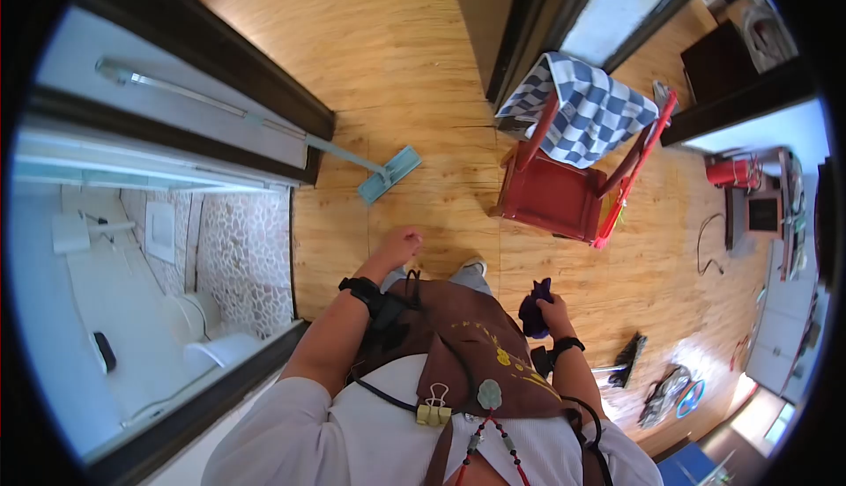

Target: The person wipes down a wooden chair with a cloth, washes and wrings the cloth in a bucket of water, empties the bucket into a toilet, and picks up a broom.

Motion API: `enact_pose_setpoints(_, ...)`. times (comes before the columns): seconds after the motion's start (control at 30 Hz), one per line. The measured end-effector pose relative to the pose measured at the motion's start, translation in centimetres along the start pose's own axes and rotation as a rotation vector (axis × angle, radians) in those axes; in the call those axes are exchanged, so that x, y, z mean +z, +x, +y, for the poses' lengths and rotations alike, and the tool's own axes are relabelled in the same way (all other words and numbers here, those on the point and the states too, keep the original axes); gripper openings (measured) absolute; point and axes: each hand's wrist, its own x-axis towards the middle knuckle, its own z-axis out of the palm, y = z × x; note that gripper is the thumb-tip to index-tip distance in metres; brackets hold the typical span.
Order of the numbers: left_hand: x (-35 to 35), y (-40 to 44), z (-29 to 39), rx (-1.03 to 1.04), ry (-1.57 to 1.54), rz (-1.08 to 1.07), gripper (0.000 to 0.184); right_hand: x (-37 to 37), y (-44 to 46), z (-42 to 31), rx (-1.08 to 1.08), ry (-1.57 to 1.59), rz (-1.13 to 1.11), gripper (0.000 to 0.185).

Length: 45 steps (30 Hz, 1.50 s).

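Head view, looking down past the wearer's chest. Right hand (553,311) is gripping a bunched dark purple cloth (534,308), fingers closing round one end; the cloth is hanging above the wooden floor (423,72), just beside the right side of the brown apron (476,323). Left hand (401,246) is making a loose fist in front of the apron; whether anything is sitting inside it I cannot tell. Dark bands are circling both wrists. A shoe (476,266) is showing beyond the apron's far edge.

Nearest the left hand: a flat mop (389,175), its pale blue head resting on the floor near the left doorway's corner, its handle slanting up along the pale wall (75,67). Ahead and right, a red chair (555,195) is standing close to the door frame (551,23), a blue-and-white checked cloth (595,103) draping over its back. Toward the floor's near right corner a dark broom head (629,359) is lying, with a grey bundle (663,398) and a blue ring (691,398) sitting just past it. Left of the doorway sill, a pebble-patterned floor (247,239) is running through a white-fitted washroom.
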Motion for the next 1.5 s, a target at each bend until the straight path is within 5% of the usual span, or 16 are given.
enact_pose_setpoints(0.1, -3.1, -3.2, -2.2, 0.017, -0.043, 0.079, 0.023, 2.7, -2.8, -8.4, -0.084, -0.045, -0.075, 0.052)
enact_pose_setpoints(0.37, -12.9, -12.2, -12.7, 0.017, -0.424, 0.275, 0.017, 17.2, -4.0, -17.3, -0.347, -0.349, -0.182, 0.055)
enact_pose_setpoints(0.63, -24.7, -24.3, -21.2, -0.128, -0.969, 0.786, 0.021, 34.5, -10.3, -28.0, -0.722, -0.464, -0.375, 0.046)
enact_pose_setpoints(0.93, -27.9, -25.7, -23.7, -0.027, -1.115, 0.794, 0.026, 50.1, -16.5, -39.7, -1.008, -0.536, -0.709, 0.046)
enact_pose_setpoints(1.2, -37.4, -26.5, -27.6, -0.02, -1.322, 0.992, 0.022, 65.5, -19.5, -45.9, -1.035, -0.631, -1.048, 0.04)
enact_pose_setpoints(1.3, -42.1, -27.0, -28.3, -0.075, -1.305, 1.0, 0.028, 71.4, -22.0, -47.7, -1.11, -0.7, -1.097, 0.039)
enact_pose_setpoints(1.5, -49.5, -29.6, -27.4, -0.03, -1.355, 0.851, 0.074, 81.2, -30.9, -50.9, -1.332, -0.807, -1.497, 0.041)
